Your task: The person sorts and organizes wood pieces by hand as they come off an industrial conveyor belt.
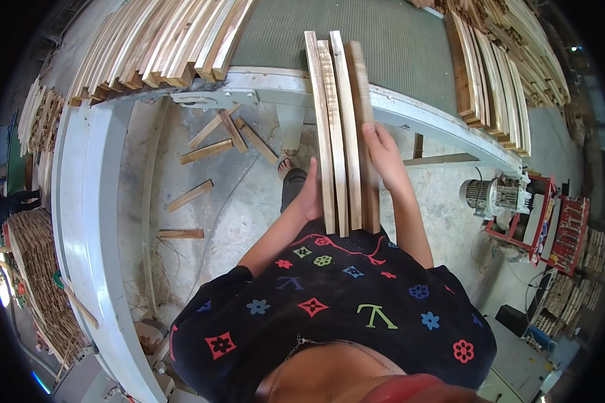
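Wood strips: four long strips (334, 134) stand on their narrow edges, side by side, in front of the person; their far ends reach over the edge of the desk (275, 80), and their near ends come close to the shirt (336, 282).
Left hand: the left hand (309, 191) is closed against the outer side of the leftmost strip, thumb pointing up along it.
Right hand: the right hand (382, 158) holds the rightmost strip from the other side; the two hands are apart, with the bundle clamped between them.
Step in hand: in my judgement, this is the gathering and handling of a small bundle; the rightmost strip is blurred and a little separate from the others.
Next move: I think it calls for an even squeeze from both sides, so that the strips do not fan out or slip.
Strip material: bare pale wood, straight and narrow, with some browner grain; the ends are square and not level with each other.
Desk surface: a dark green belt (396, 54) with fine ribs, inside a pale painted metal frame.
Stacked rows: similar strips stand in a left row (161, 40) and a right row (491, 80) on the desk.
Floor: short wooden offcuts (207, 151) lie scattered on the grey, stained concrete (242, 221).
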The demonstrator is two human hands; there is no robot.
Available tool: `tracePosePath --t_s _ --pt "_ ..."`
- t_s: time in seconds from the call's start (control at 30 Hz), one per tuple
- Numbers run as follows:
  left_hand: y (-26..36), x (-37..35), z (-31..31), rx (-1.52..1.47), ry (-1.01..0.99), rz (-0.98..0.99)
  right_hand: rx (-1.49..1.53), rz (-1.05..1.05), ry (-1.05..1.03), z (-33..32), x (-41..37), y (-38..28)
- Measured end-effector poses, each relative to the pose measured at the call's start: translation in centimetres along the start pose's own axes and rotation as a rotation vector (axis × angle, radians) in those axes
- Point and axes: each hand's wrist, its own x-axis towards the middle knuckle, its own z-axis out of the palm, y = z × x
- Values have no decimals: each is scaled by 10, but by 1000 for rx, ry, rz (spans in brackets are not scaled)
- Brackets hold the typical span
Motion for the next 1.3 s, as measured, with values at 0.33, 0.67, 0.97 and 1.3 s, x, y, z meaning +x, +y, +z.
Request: tracePosePath --t_s 0.33,0.67,0.97,1.3 --pt "-17 11 -17 -68 -206 -51 -1198 -886 204 -106 -37 -93" --pt "-5 5 10 -142 -386 -17 -580 -624 -32 -37 -22 18" --pt "-8 -15 1 -98 -133 -4 258 -40 -87 9 -33 28" --pt "36 -9 4 13 -28 -75 -377 -393 86 49 -13 -17"
